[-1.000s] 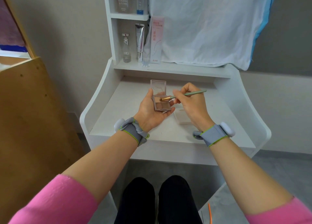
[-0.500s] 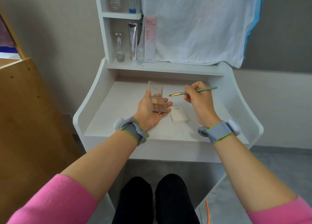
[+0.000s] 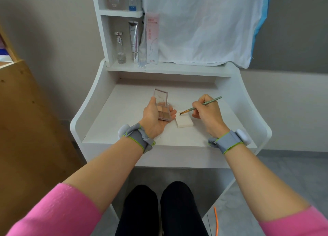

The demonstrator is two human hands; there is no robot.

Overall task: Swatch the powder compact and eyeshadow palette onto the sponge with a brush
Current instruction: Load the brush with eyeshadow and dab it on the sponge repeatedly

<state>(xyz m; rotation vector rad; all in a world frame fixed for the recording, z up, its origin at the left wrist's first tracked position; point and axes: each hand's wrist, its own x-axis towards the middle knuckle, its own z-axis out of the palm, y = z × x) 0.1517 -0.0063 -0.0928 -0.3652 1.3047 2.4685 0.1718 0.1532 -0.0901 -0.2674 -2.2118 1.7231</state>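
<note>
Sponge [image 3: 183, 122] lies flat on the tabletop [image 3: 124, 122] just beside the left hand [image 3: 154, 122], which grips the open eyeshadow palette [image 3: 164, 112], so the right hand [image 3: 207, 114], pinching the brush [image 3: 198, 106], would best lay its bristles flat and stroke lightly across the sponge.

The eyeshadow palette [image 3: 162, 109] in the left hand [image 3: 154, 123] has a clear, glossy plastic lid. The brush [image 3: 200, 105] in the right hand [image 3: 208, 115] shows a matt green handle and what may be a shiny metal ferrule. Between the hands, the sponge [image 3: 184, 122] looks matt and soft, and the tabletop [image 3: 124, 122] is smooth matt white.
</note>
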